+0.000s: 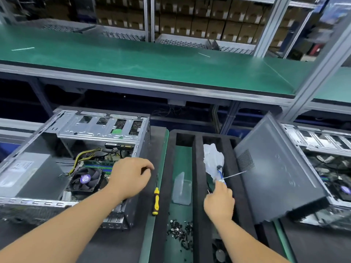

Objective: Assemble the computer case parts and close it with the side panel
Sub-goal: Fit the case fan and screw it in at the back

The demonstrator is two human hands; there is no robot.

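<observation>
The right hand (218, 203) is pinching a light, floppy cable (221, 174) best held by its plug, while the left hand (131, 177) is hovering loosely curled, holding nothing, at three o'clock of the open case (38, 168)

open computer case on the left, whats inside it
Inside the open computer case: a black cooler fan with a purple hub, yellow and black cables, a grey power supply and a metal drive cage. The left hand covers part of the board.
</observation>
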